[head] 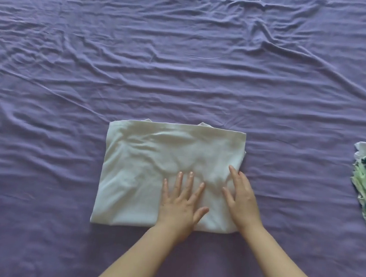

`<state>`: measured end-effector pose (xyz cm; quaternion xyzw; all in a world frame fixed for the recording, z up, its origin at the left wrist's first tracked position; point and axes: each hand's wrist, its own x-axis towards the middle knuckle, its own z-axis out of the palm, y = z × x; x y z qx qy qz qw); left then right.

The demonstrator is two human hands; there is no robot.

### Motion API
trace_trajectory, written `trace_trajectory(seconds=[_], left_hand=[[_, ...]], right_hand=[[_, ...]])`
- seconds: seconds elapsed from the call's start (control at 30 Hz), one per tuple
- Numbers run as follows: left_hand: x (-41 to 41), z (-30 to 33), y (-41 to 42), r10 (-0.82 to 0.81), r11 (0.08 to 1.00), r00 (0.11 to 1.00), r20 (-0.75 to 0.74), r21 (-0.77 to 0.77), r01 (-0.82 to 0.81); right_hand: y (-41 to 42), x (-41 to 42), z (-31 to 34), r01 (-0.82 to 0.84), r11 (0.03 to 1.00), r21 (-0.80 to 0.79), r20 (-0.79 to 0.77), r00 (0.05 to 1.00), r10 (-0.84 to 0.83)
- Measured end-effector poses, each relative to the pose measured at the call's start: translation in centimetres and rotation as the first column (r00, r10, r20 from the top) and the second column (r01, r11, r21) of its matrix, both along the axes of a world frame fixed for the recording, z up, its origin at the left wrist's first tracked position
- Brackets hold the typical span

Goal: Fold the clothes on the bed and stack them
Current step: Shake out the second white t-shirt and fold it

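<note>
both hands, the left hand (180, 205) and right hand (242, 200), lie flat with fingers straight on the white shirt (152, 169), folded mid-bed on the purple sheet (184, 71). pressing off-centre could skew the layers, making a lopsided fold.

Two bare forearms showed from the bottom edge up toward the white folded garment (152, 169), with no sleeve, watch, bracelet or ring on them. The left hand (180, 207) and the right hand (242, 200) were ungloved, the nails short and unpainted. Nothing else of the person was in view.
</note>
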<state>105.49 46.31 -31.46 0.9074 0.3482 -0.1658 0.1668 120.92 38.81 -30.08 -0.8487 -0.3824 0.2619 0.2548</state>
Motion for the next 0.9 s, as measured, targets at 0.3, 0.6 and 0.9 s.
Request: trace_trajectory(seconds=[0.3, 0.6, 0.9], left_hand=[[-2.2, 5.8, 2.6, 0.924, 0.317, 0.354, 0.147, -0.812, -0.49], [-3.9, 3.6, 3.7, 0.927, 0.273, 0.375, 0.028, -0.734, -0.621], [-4.5, 2.3, 4.1, 0.827, 0.497, 0.547, 0.131, -0.623, -0.604]], right_hand=[[5.3, -3.0, 4.6, -0.215, 0.967, 0.136, -0.181, 0.954, 0.237], [10.7, -0.3, 3.5, -0.586, 0.804, -0.104, 0.305, 0.751, 0.586], [17.7, -0.3, 4.0, -0.667, 0.316, -0.674, 0.293, 0.151, 0.944]])
